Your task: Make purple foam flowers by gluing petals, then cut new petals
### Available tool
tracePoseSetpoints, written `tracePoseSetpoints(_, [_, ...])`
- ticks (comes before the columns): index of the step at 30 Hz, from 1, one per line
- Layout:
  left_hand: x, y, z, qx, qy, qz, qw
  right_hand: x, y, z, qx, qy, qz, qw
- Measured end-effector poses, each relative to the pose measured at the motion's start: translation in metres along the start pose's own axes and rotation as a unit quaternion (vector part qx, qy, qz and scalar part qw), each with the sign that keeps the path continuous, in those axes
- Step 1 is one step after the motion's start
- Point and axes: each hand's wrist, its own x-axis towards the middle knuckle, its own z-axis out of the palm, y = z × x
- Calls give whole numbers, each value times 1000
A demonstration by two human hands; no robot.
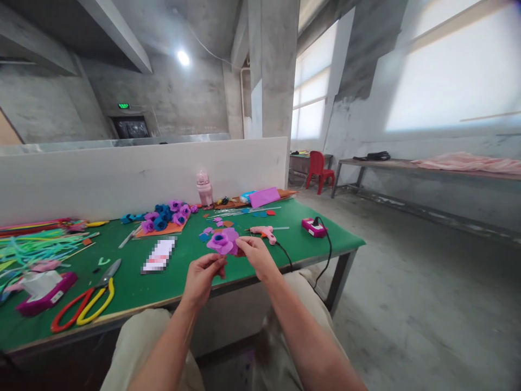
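Observation:
A purple flower point(223, 242) with a dark blue centre is held above the front edge of the green table. My right hand point(253, 254) pinches its right-hand petal between thumb and fingers. Just below the flower, my left hand point(204, 274) has thumb and fingers pressed together; what they grip, perhaps a thin stem, is too small to make out. A pink glue gun point(266, 233) lies behind my right hand, its cord running off the front edge. Small purple, blue and brown cut pieces point(220, 222) lie behind the flower.
Scissors with red and yellow handles point(91, 301), a tissue pack point(46, 293) and green strips point(36, 244) lie left. Finished flowers point(166, 214) and a pink bottle point(204, 191) stand near the white partition point(142, 176). A purple power box point(313, 227) sits right.

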Motion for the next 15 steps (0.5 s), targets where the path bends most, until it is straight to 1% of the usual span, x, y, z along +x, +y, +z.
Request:
tracePoseSetpoints(3, [-1,1,2,-9,-5,-16,1000,1,1,0,8,5,6,1000])
tracePoseSetpoints(7, [-1,0,4,-13,-12,-30,999,0,0,2,37,-3,24,999])
tracePoseSetpoints(15, [0,-1,4,-17,3,-29,999,-4,-5,3,50,-15,29,998])
